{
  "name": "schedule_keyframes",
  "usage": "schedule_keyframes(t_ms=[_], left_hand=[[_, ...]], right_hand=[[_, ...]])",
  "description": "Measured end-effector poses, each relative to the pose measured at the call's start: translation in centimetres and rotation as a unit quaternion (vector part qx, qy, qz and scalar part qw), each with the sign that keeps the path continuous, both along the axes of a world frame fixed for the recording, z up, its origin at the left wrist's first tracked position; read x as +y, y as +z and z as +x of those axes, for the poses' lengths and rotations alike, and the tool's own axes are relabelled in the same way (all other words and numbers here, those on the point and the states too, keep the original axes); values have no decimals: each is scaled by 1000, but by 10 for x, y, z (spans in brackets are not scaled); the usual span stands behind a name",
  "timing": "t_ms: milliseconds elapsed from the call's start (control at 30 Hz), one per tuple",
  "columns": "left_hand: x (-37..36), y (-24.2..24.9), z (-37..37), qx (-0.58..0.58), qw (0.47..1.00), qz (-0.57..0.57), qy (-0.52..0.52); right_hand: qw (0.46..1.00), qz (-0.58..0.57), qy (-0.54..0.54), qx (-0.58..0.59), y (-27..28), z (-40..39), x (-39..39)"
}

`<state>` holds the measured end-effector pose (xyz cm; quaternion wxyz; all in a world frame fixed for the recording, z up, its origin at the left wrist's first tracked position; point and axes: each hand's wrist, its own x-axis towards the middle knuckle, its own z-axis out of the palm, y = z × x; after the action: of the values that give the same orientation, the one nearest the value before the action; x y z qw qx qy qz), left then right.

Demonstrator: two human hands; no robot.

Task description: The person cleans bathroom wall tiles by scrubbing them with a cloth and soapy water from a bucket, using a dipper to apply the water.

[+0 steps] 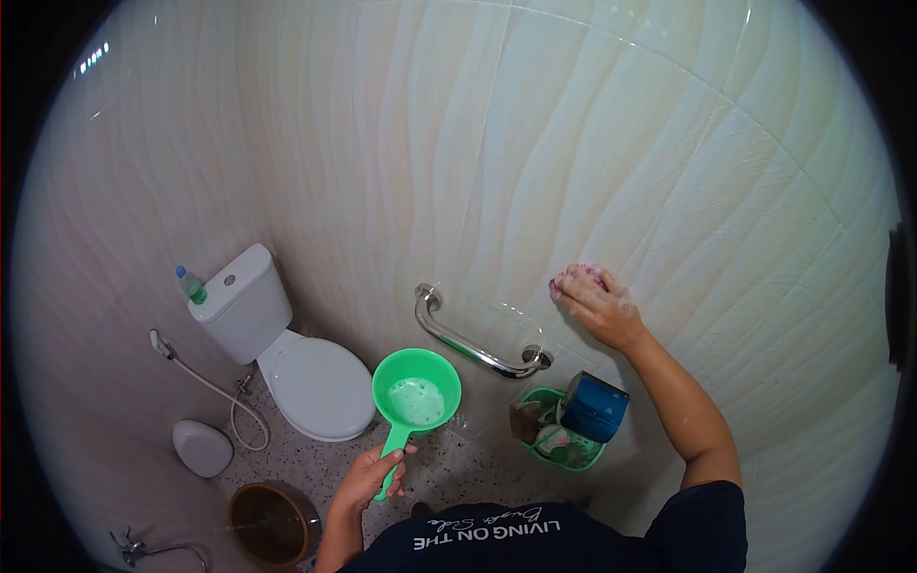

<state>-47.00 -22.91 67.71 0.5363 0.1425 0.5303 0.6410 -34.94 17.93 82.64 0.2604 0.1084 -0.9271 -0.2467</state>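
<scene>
My left hand (pixel 368 477) is closed around the handle of a green water dipper (pixel 390 456). Foamy, bubbly liquid lies in the dipper's bowl, which is held roughly level above the floor. Against the tiled wall (pixel 592 172), my right hand (pixel 598 306) presses a pink sponge (pixel 594 275), mostly covered by the fingers and white suds. Below and left of that hand, a chrome grab bar (pixel 473 354) is fixed to the wall. A wet patch of suds shows on the tiles around the fingers.
A white toilet (pixel 320 387) stands left, with a green bottle (pixel 193 286) on its tank. A hand sprayer (pixel 161 345) hangs beside it. A green basket (pixel 579 466) with a blue container (pixel 594 406) sits below my right arm. A brown bucket (pixel 304 511) stands lower left.
</scene>
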Motion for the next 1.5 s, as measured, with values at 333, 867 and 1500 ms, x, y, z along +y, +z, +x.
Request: schedule_keyframes(t_ms=[333, 867, 1500], left_hand=[[0, -6, -8, -16, 1000, -14, 5], [7, -7, -21, 8, 999, -32, 8], [17, -10, -2, 1, 999, -23, -35]], right_hand=[[954, -3, -78, 288, 49, -96, -19], [802, -12, -200, 563, 59, 101, 42], [899, 22, -169, 405, 141, -7, -1]])
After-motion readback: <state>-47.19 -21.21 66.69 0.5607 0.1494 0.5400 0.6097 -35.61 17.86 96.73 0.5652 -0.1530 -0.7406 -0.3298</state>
